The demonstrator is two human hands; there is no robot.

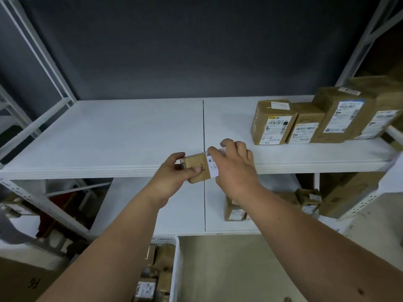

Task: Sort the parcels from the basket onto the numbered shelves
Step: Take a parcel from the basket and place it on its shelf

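— White metal shelving point(122, 136) against a dark grey wall point(174, 51). Upper shelf split down the middle by a thin seam.

— And front and centre?

— Small brown parcel point(197, 167), held in the air at the front edge of that upper shelf, right over the seam. Handwritten "2" on the brown face, white label across the right end.

— Grip?

— Left hand point(174, 173) curled round the left end, thumb pressed on top. Right hand point(234, 164) pinching the labelled end, fingers bent over the far side.

— Elsewhere?

— Row of four boxes point(314, 120) standing side by side at the right of the upper shelf, labels facing out, nearest marked "4-2". More boxes point(234, 211) on the lower shelf at right. White basket point(177, 269) on the floor, bottom centre, packed with parcels, partly hidden behind the left forearm.
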